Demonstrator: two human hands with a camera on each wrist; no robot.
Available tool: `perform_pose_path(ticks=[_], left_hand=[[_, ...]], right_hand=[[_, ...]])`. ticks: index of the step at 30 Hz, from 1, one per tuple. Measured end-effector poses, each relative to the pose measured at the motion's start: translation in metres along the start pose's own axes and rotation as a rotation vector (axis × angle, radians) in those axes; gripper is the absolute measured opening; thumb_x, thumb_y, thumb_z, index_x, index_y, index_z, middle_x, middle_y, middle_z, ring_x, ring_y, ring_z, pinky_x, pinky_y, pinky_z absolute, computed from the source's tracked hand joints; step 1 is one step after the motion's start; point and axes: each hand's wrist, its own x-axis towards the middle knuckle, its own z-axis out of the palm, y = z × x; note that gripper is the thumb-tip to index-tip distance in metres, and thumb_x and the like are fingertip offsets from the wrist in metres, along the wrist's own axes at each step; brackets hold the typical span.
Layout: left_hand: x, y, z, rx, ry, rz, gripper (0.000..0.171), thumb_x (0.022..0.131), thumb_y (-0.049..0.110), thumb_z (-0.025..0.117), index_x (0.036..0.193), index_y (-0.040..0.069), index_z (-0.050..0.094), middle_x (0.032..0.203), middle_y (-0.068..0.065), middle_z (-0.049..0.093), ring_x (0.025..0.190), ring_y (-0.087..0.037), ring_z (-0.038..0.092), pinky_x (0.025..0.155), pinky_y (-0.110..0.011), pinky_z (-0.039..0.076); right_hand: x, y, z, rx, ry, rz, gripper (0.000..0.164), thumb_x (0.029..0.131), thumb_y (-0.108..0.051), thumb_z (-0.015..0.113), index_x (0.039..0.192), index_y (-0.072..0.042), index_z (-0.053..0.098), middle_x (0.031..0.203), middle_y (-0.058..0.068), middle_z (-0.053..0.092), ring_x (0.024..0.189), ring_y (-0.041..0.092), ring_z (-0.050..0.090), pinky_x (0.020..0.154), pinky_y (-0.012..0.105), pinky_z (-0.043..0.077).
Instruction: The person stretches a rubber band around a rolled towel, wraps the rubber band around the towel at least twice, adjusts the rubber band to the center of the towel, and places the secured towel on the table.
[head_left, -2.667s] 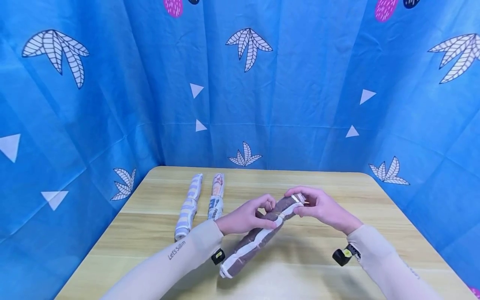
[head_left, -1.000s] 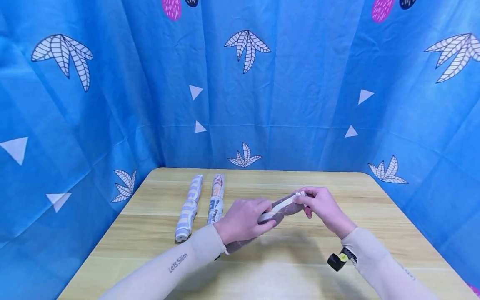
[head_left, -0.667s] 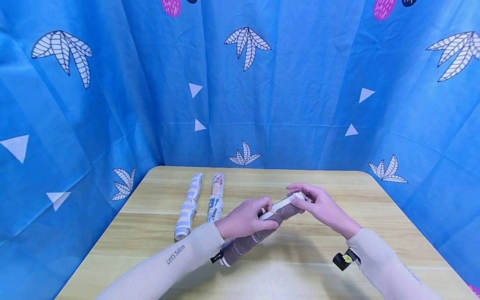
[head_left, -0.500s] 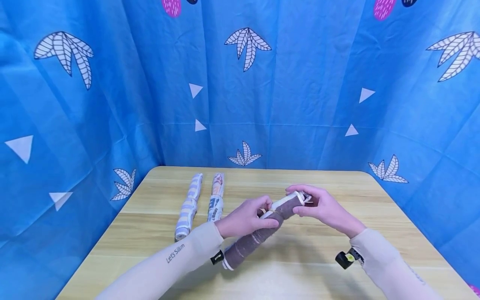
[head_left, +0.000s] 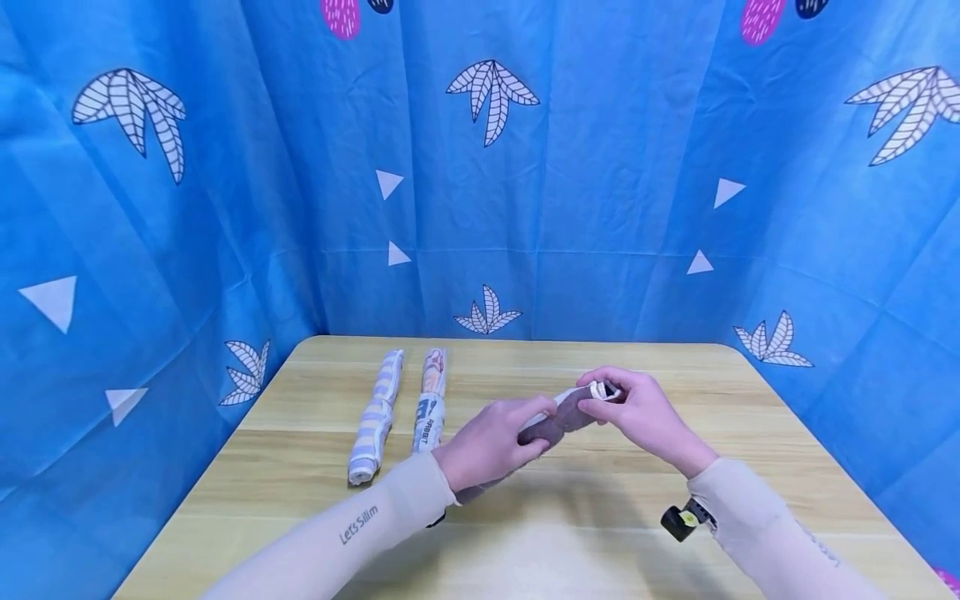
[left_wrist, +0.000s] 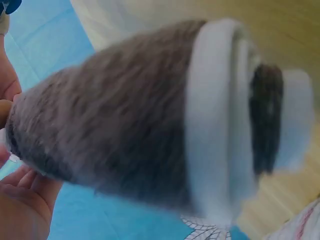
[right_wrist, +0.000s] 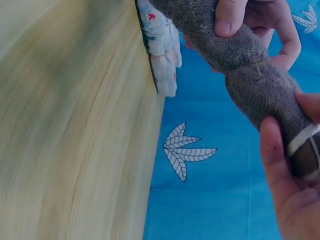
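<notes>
A brown towel [head_left: 576, 410] with white edging is rolled into a long tube and held slantwise above the table. My left hand [head_left: 487, 446] grips it around the middle, covering much of its near half. My right hand [head_left: 648, 421] holds the far right end between thumb and fingers, beside the white edging. In the right wrist view the towel [right_wrist: 265, 92] narrows at a waist between the two hands, where a thin band [right_wrist: 259, 63] circles it. The left wrist view shows the near end of the roll, with layered white edges, large and blurred.
Two more rolled towels lie side by side on the left of the wooden table [head_left: 247, 500]: a striped towel [head_left: 375, 417] and a printed towel [head_left: 429, 421], each narrowed midway. A blue curtain [head_left: 615, 208] with leaf prints hangs close behind the table and at both sides.
Both hands have kept hold of the brown towel while turning it about its length. The white strip that faced up earlier has rolled toward the back. The two other towels have not moved.
</notes>
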Motion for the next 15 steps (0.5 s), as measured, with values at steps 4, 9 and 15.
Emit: perform_pose_path(ticks=[4,9,15], left_hand=[[0.0013,0.0031,-0.0011,0.091,-0.003,0.020,0.028,0.092,0.022,0.073,0.118,0.023,0.062,0.101,0.007,0.071,0.080,-0.001,0.061,0.072,-0.019,0.052],[0.0042,0.0060,-0.0014,0.128,-0.051,0.002,0.018,0.089,0.021,0.072,0.103,0.024,0.062,0.088,0.012,0.064,0.072,-0.003,0.054,0.062,-0.018,0.045],[0.0036,0.0097,0.0009,0.110,-0.091,-0.043,0.016,0.086,0.020,0.073,0.088,0.022,0.058,0.078,0.012,0.057,0.066,-0.005,0.050,0.055,-0.016,0.040]], right_hand=[[0.0007,-0.0015,0.0029,0.007,0.016,0.038,0.024,0.088,-0.012,0.076,0.111,-0.009,0.072,0.098,0.013,0.071,0.079,0.020,0.068,0.067,0.032,0.060],[0.0023,-0.0006,0.0067,0.012,0.006,0.076,0.022,0.087,-0.009,0.075,0.109,-0.006,0.073,0.094,0.012,0.073,0.078,0.020,0.068,0.066,0.033,0.060],[0.0044,0.0003,0.0103,-0.009,-0.002,0.087,0.022,0.085,-0.008,0.076,0.107,-0.006,0.074,0.093,0.011,0.073,0.076,0.020,0.069,0.065,0.034,0.060]])
